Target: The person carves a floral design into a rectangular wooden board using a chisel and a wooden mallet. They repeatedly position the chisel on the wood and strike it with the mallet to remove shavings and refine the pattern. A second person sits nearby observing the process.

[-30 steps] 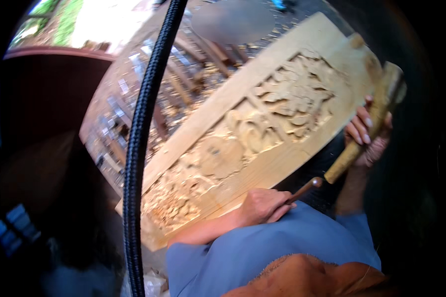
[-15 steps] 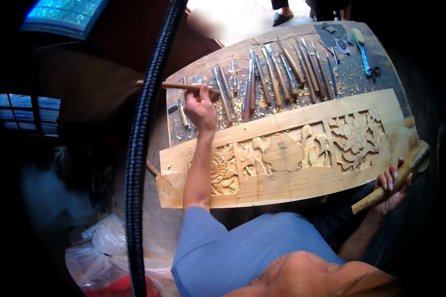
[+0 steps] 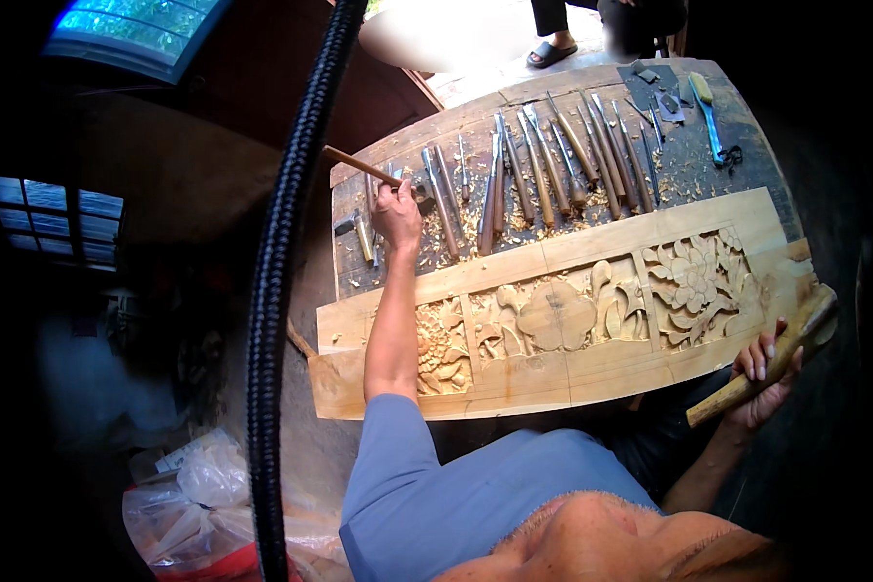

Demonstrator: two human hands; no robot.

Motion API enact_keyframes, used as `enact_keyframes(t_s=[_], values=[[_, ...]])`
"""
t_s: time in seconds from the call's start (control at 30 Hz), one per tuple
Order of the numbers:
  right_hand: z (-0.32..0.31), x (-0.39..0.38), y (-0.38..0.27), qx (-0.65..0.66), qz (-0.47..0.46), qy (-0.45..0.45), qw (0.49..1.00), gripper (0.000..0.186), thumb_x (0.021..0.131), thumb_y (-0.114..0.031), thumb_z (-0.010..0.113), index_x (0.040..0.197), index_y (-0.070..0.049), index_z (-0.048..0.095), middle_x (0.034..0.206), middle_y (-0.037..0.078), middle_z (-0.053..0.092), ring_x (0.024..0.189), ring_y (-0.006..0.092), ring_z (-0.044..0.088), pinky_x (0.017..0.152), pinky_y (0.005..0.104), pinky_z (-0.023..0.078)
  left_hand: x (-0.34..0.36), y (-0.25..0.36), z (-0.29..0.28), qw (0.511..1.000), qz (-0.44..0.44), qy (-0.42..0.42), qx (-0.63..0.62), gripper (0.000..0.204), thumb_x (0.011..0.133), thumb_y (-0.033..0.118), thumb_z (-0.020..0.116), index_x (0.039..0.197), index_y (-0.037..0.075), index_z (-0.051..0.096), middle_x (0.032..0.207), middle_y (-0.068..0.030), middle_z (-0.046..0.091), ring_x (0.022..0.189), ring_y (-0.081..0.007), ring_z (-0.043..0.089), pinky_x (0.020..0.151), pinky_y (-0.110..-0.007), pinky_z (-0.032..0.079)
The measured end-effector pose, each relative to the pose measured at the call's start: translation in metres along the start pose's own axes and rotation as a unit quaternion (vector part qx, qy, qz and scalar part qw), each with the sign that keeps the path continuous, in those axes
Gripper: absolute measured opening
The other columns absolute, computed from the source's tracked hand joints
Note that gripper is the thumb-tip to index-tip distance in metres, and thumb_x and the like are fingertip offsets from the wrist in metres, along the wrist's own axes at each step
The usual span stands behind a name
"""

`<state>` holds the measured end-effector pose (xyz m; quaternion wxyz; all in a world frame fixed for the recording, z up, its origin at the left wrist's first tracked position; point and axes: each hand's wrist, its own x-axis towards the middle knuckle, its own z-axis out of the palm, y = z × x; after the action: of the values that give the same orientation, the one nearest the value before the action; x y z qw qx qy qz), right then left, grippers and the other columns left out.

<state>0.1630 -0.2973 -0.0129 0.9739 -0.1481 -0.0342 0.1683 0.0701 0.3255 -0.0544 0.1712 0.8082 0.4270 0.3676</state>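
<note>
My left hand (image 3: 396, 221) is closed round a long wooden-handled tool (image 3: 357, 165) above the far left of the bench. A dark part shows just right of the fingers, but its kind is not clear. At the lower right my right hand (image 3: 768, 376) grips a club-shaped wooden mallet (image 3: 723, 400), thick end pointing away from me. Across the near side of the bench lies a carved wooden panel (image 3: 543, 373) with flowers and leaves in three framed fields. My left forearm passes over its left field, hiding part of it. Wood chips lie on that carving.
Several wooden-handled chisels (image 3: 514, 175) lie in a row on the workbench (image 3: 684, 179), among shavings. A blue-handled brush (image 3: 710, 121) is at the far right. A black braided cable (image 3: 279, 291) crosses the view. Plastic bags (image 3: 199, 504) stand lower left. Another person's sandalled foot (image 3: 553, 50) shows beyond.
My left hand keeps hold of the wooden-handled tool, whose handle has swung to a steeper slant. The mallet stays in my right hand. The whole view has shifted slightly.
</note>
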Motion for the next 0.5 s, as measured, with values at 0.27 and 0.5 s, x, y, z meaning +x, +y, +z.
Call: enact_keyframes(t_s=[0.27, 0.5], values=[[-0.012, -0.001, -0.001, 0.007, 0.003, -0.023, 1.0, 0.051, 0.108, -0.033, 0.055, 0.144, 0.002, 0.047, 0.091, 0.007, 0.047, 0.065, 0.0136, 0.044, 0.058, 0.0272, 0.042, -0.02, 0.066, -0.033, 0.914, 0.007, 0.015, -0.406, 0.026, 0.104, 0.028, 0.064, 0.104, 0.001, 0.065, 0.089, -0.0121, 0.076, 0.081, -0.0236, 0.075, 0.076, -0.035, 0.062], [0.004, -0.003, 0.001, 0.015, -0.001, 0.016, 1.0, 0.05, 0.107, -0.032, 0.056, 0.142, 0.003, 0.048, 0.091, 0.007, 0.046, 0.066, 0.0145, 0.044, 0.06, 0.0278, 0.041, -0.07, 0.11, -0.062, 0.759, -0.152, -0.116, -0.623, 0.02, 0.105, 0.029, 0.063, 0.108, 0.009, 0.06, 0.1, -0.0149, 0.076, 0.087, -0.0264, 0.077, 0.081, -0.038, 0.064]])
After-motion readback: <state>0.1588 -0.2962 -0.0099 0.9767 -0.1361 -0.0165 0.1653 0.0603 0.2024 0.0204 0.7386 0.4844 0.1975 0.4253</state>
